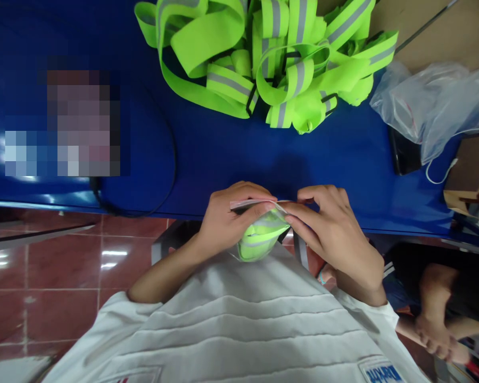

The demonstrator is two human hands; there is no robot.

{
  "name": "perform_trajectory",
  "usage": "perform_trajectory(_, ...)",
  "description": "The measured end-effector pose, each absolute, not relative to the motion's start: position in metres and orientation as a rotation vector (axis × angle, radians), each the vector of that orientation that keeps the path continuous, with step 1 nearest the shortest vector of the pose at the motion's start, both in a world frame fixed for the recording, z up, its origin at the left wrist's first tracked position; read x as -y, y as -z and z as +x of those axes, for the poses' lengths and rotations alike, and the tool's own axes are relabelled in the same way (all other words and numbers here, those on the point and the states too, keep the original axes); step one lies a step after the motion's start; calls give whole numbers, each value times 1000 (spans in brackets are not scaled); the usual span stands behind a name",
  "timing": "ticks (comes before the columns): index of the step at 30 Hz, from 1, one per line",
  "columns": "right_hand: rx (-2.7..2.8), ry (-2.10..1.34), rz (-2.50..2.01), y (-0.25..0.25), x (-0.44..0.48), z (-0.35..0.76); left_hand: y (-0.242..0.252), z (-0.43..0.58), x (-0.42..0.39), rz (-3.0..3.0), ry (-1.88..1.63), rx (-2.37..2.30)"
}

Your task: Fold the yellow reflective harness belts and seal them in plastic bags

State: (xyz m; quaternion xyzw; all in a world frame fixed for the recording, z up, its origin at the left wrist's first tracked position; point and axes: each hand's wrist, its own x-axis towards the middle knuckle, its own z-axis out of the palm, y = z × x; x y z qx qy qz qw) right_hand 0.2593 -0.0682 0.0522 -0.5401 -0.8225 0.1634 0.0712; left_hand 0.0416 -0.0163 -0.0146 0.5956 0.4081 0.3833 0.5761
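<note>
Both my hands hold a small clear plastic bag (259, 236) with a folded neon-green reflective strap inside, just in front of my chest at the near edge of the blue table (223, 149). My left hand (227, 218) grips the bag's left side, fingers curled over its top strip. My right hand (331, 229) pinches the top edge from the right, thumb and forefinger pressed together. A heap of neon-green reflective straps (271, 58) lies at the far side of the table.
A crumpled clear plastic bag (435, 103) and a dark phone-like object (405, 154) sit at the table's right end, beside a cardboard box (473, 181). A black cable (171, 159) loops over the near left edge. Another person's arm (435, 314) shows at lower right. Red floor tiles lie below.
</note>
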Motion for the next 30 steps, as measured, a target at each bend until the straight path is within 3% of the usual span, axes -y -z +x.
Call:
perform_trajectory(7,2505,-767,-1543,-55,64,266,17,40,17,1432,-916,-947)
perform_trajectory(13,2107,-735,-1566,-52,71,269,16,34,12,1220,-883,-863)
perform_trajectory(30,1807,-1005,-1737,-46,65,268,18,41,18,1219,-835,-965)
